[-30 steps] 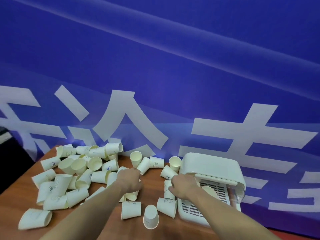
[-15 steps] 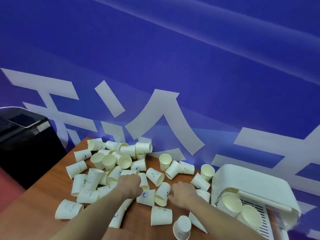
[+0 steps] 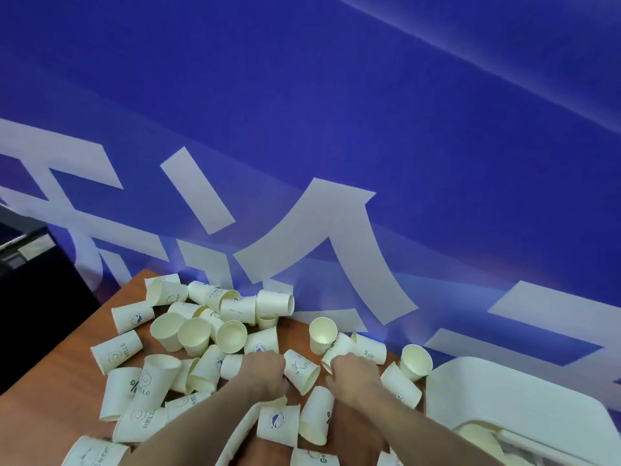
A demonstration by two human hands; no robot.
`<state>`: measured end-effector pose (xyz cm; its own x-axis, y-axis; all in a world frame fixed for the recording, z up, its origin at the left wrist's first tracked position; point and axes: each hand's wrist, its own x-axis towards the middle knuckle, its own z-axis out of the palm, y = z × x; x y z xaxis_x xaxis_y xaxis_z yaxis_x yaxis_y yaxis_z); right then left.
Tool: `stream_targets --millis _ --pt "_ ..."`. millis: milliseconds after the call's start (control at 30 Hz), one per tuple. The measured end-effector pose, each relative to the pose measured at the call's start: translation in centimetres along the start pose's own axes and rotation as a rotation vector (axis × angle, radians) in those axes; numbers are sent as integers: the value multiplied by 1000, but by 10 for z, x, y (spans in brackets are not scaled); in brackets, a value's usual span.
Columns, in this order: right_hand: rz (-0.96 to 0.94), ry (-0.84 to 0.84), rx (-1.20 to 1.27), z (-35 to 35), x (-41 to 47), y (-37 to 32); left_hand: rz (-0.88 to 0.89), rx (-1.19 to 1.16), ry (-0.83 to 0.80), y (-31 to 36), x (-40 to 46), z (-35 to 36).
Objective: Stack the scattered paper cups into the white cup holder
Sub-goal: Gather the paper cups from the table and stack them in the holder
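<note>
Both hands lay among scattered cream paper cups point(image 3: 196, 336) on a brown wooden table point(image 3: 57, 371). The left hand point(image 3: 263, 373) and right hand point(image 3: 353, 375) flanked one tipped cup point(image 3: 302, 371). A white plastic cup holder point(image 3: 510, 395) sat right, before a blue banner point(image 3: 302, 112).

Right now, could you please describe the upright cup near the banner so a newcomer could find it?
Start at the blue banner behind the table. Just before it, beyond the right hand, stands one cup. Unlike its toppled neighbours, it is upright, mouth upward.
</note>
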<state>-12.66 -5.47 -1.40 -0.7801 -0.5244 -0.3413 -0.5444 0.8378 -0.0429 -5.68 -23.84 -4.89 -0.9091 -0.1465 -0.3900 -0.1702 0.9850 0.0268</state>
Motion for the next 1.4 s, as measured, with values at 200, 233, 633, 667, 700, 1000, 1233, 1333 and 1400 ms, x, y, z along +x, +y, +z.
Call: stream_targets --millis 200,233,633,667,700,1000,1233,1333,1400 --pt "29 39 29 13 46 9 84 -9 -27 17 49 4" --pt "29 46 36 15 54 10 98 -20 -34 19 55 5" --pt "63 21 5 53 100 12 237 73 -88 32 81 12" --pt "69 26 1 54 99 12 249 95 -78 32 80 10" --pt "73 29 -3 53 98 12 262 124 -63 31 79 9" --pt "85 76 -16 22 64 15 120 270 24 24 52 -12" --pt "89 187 -42 0 5 17 11 201 105 34 8 -36" --pt "102 201 -44 -8 -28 18 -16 179 114 41 -13 -42" --pt "120 207 -42 -10 -47 20 -15 180 103 46 -26 -46"
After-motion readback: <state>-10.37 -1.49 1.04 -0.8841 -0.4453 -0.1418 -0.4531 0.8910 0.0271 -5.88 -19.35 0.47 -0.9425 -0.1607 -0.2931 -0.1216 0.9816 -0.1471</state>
